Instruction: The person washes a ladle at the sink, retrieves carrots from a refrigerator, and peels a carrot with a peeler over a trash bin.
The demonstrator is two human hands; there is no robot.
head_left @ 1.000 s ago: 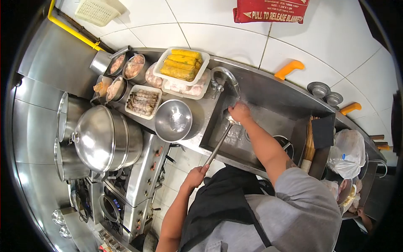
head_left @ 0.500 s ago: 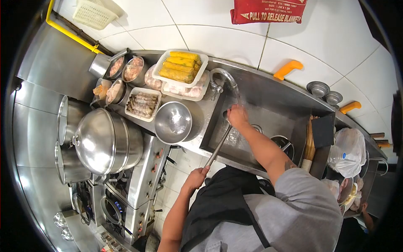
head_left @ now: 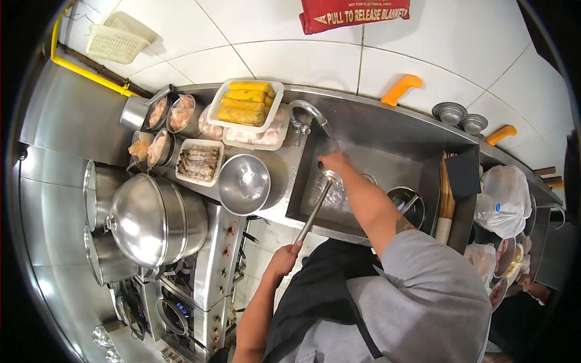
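My left hand (head_left: 283,260) is wrapped round the handle of a long metal ladle (head_left: 316,212), whose shiny head reaches over the sink (head_left: 387,158). My right hand (head_left: 334,161) is beside the ladle's head, just below the tap (head_left: 313,111). Its fingers are curled round a small dark thing, mostly hidden, that I cannot make out. Water runs from the tap near my right hand and splashes on the sink floor under the ladle. A metal bowl (head_left: 244,184) sits on the counter, left of the sink.
Trays of yellow rolls (head_left: 245,104) and shrimp-like pieces (head_left: 200,161) stand behind the bowl. A big lidded pot (head_left: 142,221) is on the stove at left; a burner flame shows below. Skewers (head_left: 446,187) stand at the sink's right. Another person's hand (head_left: 535,290) is far right.
The ladle's head now shows its shiny face below my right hand, which sits a little farther from it. My left hand keeps its hold. The whole view has shifted slightly.
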